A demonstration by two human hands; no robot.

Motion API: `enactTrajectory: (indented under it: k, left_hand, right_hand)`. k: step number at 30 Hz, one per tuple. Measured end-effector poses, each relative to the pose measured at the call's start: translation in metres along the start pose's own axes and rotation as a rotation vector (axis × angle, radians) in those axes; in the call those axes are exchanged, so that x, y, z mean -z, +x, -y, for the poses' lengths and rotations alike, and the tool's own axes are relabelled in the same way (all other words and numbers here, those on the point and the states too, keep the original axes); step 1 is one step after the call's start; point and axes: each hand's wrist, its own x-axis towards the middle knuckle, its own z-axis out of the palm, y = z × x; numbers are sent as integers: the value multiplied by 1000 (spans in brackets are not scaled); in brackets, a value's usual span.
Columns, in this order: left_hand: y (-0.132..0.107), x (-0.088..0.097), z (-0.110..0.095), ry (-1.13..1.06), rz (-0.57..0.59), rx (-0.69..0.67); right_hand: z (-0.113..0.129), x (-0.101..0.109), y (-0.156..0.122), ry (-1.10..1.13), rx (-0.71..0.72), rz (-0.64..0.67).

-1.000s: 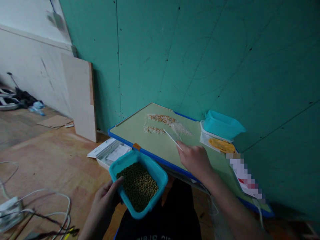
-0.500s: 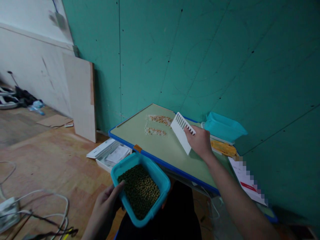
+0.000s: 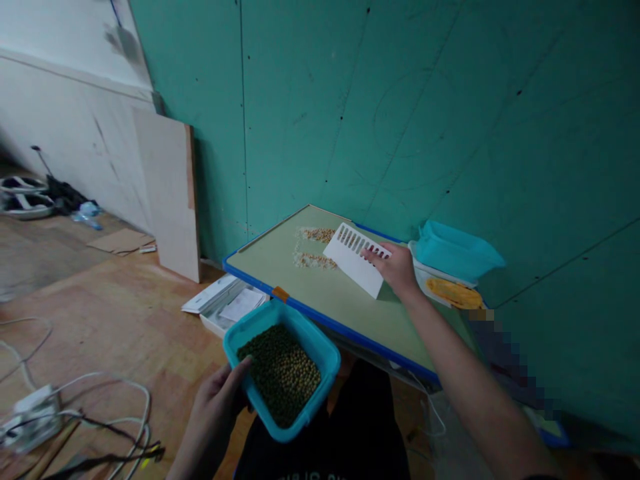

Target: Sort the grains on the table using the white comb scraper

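Note:
My left hand [image 3: 223, 393] grips the near left rim of a turquoise plastic basket [image 3: 320, 340], thumb inside it, over my lap. Dark green beans [image 3: 270, 340] and pale yellow soybeans [image 3: 297, 373] lie in it side by side, partly mixed. My right hand [image 3: 395, 267] is closed on the slotted edge of a white plastic board [image 3: 357, 260], which it tilts over the table. Soybeans mixed with small white grains [image 3: 317, 260] are spread in two strips on the green tabletop [image 3: 280, 247], beside the board's left end. The board hides part of them.
A second turquoise basket [image 3: 455, 253] sits at the table's back right, with an orange-yellow cloth-like item [image 3: 455, 293] close by. An open white box [image 3: 235, 303] lies on the floor left of the table. Cables and a power strip [image 3: 35, 413] are at lower left.
My right hand has brought the white board slightly left and turned it flatter, so it covers more of the bean strips. The basket in my left hand stays almost where it was.

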Motion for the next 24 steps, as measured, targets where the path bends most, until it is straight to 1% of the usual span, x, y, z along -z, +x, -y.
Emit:
enactTrajectory:
  k: [3, 4, 8, 11, 14, 17, 19, 21, 22, 24]
  left_hand:
    - [0, 2, 2, -18, 6, 20]
    - [0, 3, 3, 0, 28, 18]
    - [-1, 3, 2, 48, 28, 9]
    - [-3, -1, 0, 83, 7, -17]
    - [-5, -4, -2, 79, 1, -49]
    - [-6, -3, -3, 90, 48, -25]
    - [-6, -4, -3, 89, 58, -5]
    - [-5, -5, -3, 74, 42, -10]
    - [-5, -5, -3, 66, 32, -14]
    - [-3, -4, -2, 63, 33, 7]
  right_hand:
    - [0, -3, -5, 12, -16, -22]
    - [1, -3, -7, 10, -20, -17]
    - [4, -3, -9, -55, -74, 38]
    - [4, 4, -6, -133, -106, 117]
    - [2, 13, -3, -146, -106, 229]
    - [0, 17, -3, -116, -82, 288]
    - [0, 15, -4, -108, -74, 293]
    - [-1, 13, -3, -72, -95, 276]
    - [-1, 13, -2, -19, -109, 263]
    - [-4, 18, 1, 160, -120, 245]
